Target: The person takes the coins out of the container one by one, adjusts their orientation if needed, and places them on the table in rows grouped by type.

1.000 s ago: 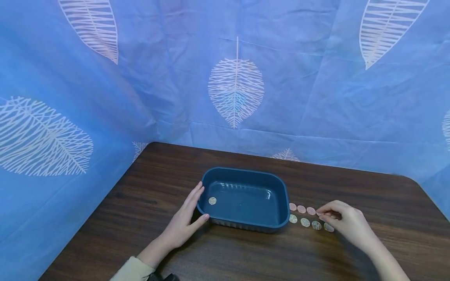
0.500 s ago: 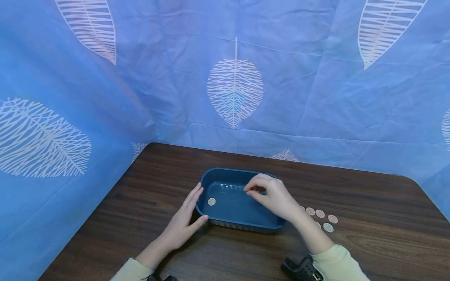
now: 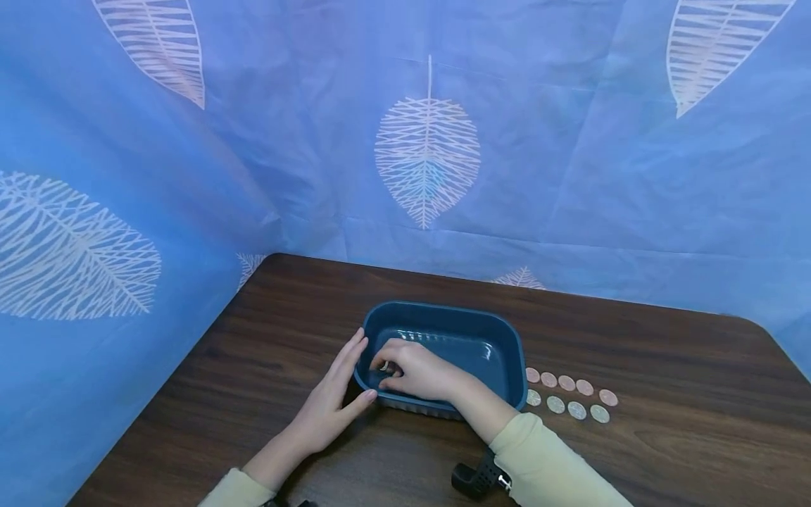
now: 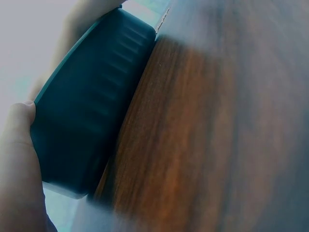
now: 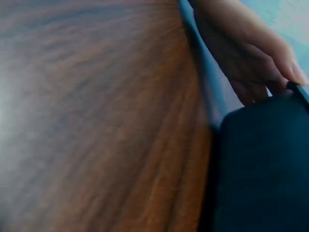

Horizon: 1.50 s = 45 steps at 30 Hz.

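Observation:
A dark blue plastic tub [image 3: 469,355] stands on the wooden table. My left hand [image 3: 323,408] rests against its left corner, fingers straight along the left side and the thumb at the near rim. In the left wrist view the left thumb [image 4: 19,130] touches the rim. My right hand [image 3: 418,370] reaches down inside the tub at its left end, fingers bent, index finger and thumb apart. A small pale coin [image 3: 384,366] shows between those fingers, partly hidden. In the right wrist view the tub's outer wall [image 5: 265,159] hides the right fingers.
Right of the tub lie two rows of coins: several copper-coloured coins [image 3: 567,384] behind, several silvery coins [image 3: 576,410] in front. A blue leaf-patterned cloth [image 3: 304,141] hangs behind the dark wooden table [image 3: 684,394].
My right hand has moved left from the copper-coloured row, over the tub and down into its left end. The copper-coloured coin farthest right is now uncovered. My left hand has stayed put.

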### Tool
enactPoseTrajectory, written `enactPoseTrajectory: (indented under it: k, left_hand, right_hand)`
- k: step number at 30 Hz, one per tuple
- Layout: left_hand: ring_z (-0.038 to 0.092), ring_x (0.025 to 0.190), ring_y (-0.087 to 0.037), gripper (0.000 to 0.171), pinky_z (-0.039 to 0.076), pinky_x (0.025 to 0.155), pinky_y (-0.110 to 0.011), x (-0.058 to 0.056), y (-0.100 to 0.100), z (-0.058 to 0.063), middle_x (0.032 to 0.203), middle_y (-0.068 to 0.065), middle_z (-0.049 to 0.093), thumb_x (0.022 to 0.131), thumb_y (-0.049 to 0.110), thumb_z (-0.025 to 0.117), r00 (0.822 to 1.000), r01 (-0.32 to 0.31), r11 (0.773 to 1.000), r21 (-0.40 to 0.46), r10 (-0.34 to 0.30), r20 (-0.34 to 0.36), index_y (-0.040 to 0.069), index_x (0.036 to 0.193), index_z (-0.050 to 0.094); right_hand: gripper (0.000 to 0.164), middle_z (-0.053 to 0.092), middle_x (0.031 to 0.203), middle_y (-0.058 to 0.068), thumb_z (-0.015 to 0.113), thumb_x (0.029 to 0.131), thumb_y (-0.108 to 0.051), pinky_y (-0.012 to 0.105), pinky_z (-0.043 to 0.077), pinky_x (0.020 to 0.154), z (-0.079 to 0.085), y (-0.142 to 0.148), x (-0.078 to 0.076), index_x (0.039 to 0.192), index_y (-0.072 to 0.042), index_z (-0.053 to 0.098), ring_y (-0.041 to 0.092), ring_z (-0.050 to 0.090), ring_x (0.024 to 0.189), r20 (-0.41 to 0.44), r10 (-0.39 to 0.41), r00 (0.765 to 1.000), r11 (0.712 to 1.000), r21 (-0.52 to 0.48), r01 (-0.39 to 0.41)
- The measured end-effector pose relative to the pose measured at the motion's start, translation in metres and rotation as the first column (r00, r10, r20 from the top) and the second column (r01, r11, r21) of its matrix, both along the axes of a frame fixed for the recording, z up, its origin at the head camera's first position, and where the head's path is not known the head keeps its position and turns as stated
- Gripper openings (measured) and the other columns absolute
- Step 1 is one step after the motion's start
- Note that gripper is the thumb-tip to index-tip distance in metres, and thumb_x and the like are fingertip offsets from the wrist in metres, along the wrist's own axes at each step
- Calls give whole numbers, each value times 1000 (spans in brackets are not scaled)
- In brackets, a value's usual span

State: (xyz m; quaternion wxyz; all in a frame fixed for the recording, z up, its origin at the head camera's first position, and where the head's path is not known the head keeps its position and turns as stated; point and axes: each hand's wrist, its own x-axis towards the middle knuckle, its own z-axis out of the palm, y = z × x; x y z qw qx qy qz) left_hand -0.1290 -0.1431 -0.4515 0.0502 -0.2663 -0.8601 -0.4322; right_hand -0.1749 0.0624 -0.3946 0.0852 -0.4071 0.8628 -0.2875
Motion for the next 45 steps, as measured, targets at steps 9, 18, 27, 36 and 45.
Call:
enactPoseTrajectory:
  k: [9,18,27,36,45]
  left_hand:
    - [15,143,-25,75,32,100,-64,-3,-3,4,160,6,2,96,29,58,999,9,1000,-27,-11,-48,21,155,11]
    - [18,143,-19,77,37,102,-51,1,-1,0,160,3,4,95,36,59,987,-25,994,-104,8,-160,16,154,14]
    - [19,143,-18,81,29,108,-49,-2,-3,0,160,3,6,92,29,65,982,-29,990,-138,3,-189,16,154,16]
    - [18,143,-17,76,21,113,-43,-3,-4,-3,160,3,7,95,30,60,978,-49,988,-150,18,-206,16,154,15]
    - [17,143,-11,77,22,111,-45,-3,-1,-1,160,10,7,93,28,63,981,-78,987,-139,51,-186,19,154,17]
  right_hand:
    - [34,58,113,6,71,87,-9,18,49,75,-4,-4,-5,119,-4,64,15,58,92,36,17,999,1000,18,-18]
    - [18,60,91,0,67,88,-4,20,52,71,-22,-1,-6,105,-4,61,8,59,79,171,-103,980,976,-173,133]
    - [20,59,90,2,71,83,1,18,51,68,-18,2,-8,102,-4,66,12,57,78,49,-113,992,987,-108,118]
    - [18,60,89,3,70,82,6,18,48,63,-17,5,-5,97,-4,69,11,54,73,-59,-97,994,994,-55,94]
    - [16,59,86,5,76,78,2,17,47,59,-17,9,-5,92,-2,70,12,52,69,-179,-93,979,996,-32,89]
